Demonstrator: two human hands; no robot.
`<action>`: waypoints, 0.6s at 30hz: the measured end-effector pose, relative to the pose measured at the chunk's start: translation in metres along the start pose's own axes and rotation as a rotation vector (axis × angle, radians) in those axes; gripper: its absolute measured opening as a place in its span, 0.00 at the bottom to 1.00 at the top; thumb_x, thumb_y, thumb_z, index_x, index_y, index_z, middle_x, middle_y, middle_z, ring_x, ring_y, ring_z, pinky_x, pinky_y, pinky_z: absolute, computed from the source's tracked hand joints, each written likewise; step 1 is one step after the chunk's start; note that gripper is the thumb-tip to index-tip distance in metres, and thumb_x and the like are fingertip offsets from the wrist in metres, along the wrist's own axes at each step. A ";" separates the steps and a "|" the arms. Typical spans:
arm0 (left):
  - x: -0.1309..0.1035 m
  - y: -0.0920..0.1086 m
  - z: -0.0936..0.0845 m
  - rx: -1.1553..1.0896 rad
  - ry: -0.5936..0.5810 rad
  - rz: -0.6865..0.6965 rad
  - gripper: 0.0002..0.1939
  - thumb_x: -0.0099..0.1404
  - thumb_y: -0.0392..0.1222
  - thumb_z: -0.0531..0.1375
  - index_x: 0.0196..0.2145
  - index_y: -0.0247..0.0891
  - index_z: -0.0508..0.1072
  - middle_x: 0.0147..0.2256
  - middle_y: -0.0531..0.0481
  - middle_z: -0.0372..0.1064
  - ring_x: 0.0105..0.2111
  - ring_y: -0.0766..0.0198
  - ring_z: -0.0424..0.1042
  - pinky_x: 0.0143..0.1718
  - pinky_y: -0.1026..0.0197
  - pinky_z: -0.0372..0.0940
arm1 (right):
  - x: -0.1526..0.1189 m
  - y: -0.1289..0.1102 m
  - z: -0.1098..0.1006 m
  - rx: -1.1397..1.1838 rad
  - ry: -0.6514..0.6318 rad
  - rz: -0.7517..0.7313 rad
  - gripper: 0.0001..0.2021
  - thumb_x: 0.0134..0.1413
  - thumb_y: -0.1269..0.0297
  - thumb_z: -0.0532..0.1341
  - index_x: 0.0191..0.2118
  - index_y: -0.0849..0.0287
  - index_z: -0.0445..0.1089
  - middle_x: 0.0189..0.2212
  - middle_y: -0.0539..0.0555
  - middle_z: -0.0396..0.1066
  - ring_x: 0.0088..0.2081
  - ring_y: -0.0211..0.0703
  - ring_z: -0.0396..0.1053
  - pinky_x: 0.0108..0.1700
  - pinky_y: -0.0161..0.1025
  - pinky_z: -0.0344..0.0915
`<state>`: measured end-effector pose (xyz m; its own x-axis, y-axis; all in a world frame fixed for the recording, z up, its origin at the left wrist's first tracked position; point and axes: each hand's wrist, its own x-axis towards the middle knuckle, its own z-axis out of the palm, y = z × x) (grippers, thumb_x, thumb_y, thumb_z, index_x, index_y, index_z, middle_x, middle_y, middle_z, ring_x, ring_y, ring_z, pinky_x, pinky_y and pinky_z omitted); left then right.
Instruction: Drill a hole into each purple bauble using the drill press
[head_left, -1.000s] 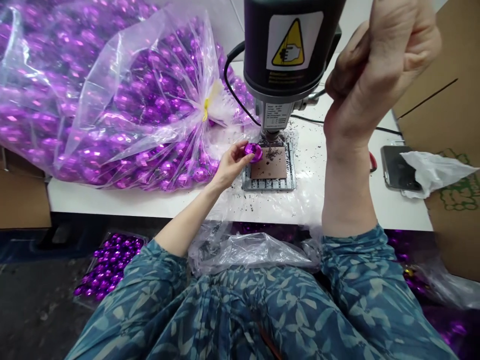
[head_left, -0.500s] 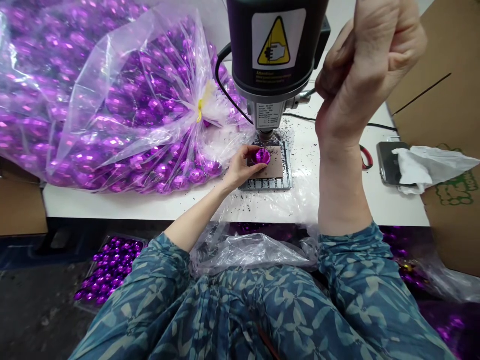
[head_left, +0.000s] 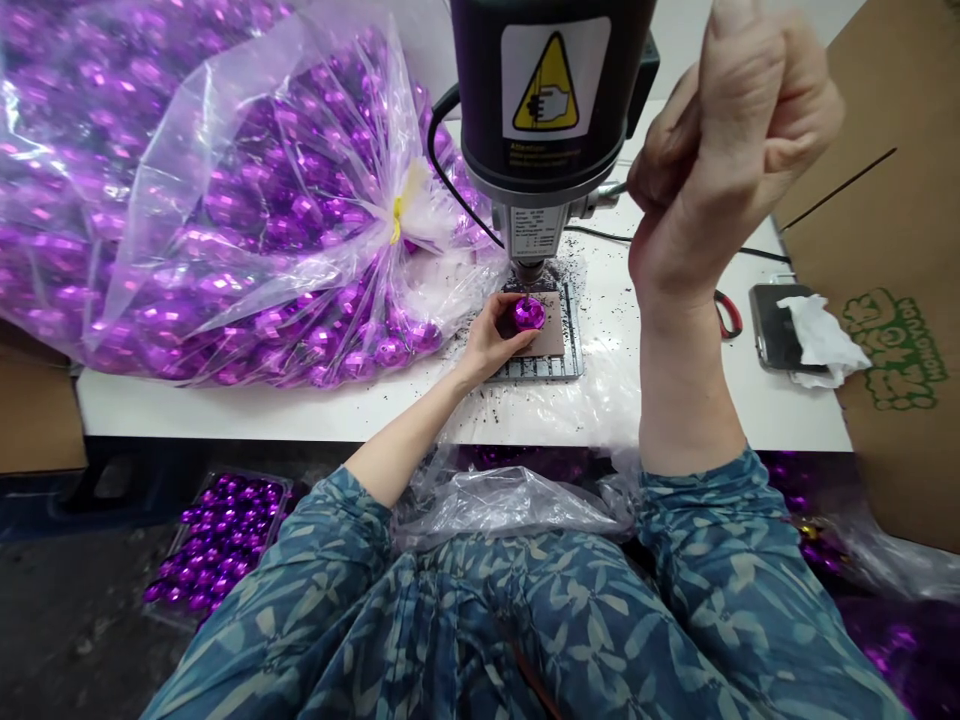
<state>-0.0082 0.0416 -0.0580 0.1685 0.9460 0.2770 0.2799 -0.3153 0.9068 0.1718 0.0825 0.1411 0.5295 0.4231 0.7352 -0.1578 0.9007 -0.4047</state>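
Note:
Under the spindle of a black bench drill press (head_left: pixel 551 100), a shiny purple faceted ball (head_left: pixel 529 314) sits on a brown board (head_left: pixel 552 338). The board lies on the slotted metal base (head_left: pixel 576 350). My left hand (head_left: pixel 495 335) grips the ball from its left side between thumb and fingers. Raised at the right of the machine, my right hand (head_left: pixel 739 140) is closed around the end of the feed lever (head_left: pixel 616 188); the fingers hide most of that lever. Dark shavings are scattered around the base.
A big clear bag of purple balls (head_left: pixel 247 230), tied in yellow, fills the table's left. A tray of purple balls (head_left: pixel 217 540) stands lower left. At right are a phone (head_left: pixel 776 335) with a tissue (head_left: pixel 825 340), red-handled tool (head_left: pixel 727 315) and cardboard box (head_left: pixel 900 250).
The ball has turned in my left fingers and sits slightly further right and more open to view. My right hand stays on the lever, a little further left in the picture. The tissue has flattened.

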 end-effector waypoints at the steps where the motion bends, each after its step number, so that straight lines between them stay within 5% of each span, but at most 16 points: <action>1: 0.000 0.000 0.000 -0.005 -0.001 0.004 0.34 0.63 0.58 0.76 0.58 0.43 0.69 0.55 0.41 0.78 0.56 0.50 0.80 0.62 0.43 0.75 | -0.004 -0.004 -0.001 0.003 0.001 -0.001 0.32 0.53 0.32 0.62 0.22 0.54 0.50 0.13 0.42 0.45 0.14 0.27 0.45 0.20 0.39 0.42; 5: 0.000 -0.002 0.000 0.001 -0.001 0.017 0.33 0.64 0.59 0.75 0.58 0.44 0.68 0.55 0.42 0.78 0.56 0.50 0.79 0.62 0.42 0.75 | -0.021 -0.019 -0.005 -0.002 0.024 0.009 0.33 0.58 0.37 0.63 0.21 0.57 0.49 0.15 0.44 0.47 0.15 0.27 0.47 0.22 0.39 0.42; 12: 0.000 -0.003 0.001 0.017 -0.003 0.012 0.34 0.64 0.61 0.75 0.59 0.45 0.69 0.55 0.42 0.77 0.56 0.50 0.79 0.61 0.43 0.74 | -0.038 -0.015 -0.016 -0.190 0.011 -0.018 0.36 0.64 0.32 0.57 0.21 0.57 0.45 0.15 0.46 0.41 0.17 0.27 0.43 0.23 0.39 0.45; 18: 0.000 0.000 -0.001 0.010 0.000 0.008 0.35 0.63 0.63 0.76 0.58 0.45 0.70 0.55 0.42 0.78 0.57 0.49 0.79 0.62 0.42 0.75 | -0.046 -0.002 -0.021 0.026 0.039 -0.123 0.35 0.66 0.47 0.65 0.20 0.60 0.44 0.15 0.46 0.33 0.16 0.26 0.38 0.22 0.38 0.39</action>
<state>-0.0088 0.0416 -0.0574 0.1713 0.9433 0.2843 0.2879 -0.3239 0.9013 0.1654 0.0594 0.0959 0.5783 0.3057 0.7564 -0.1111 0.9480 -0.2982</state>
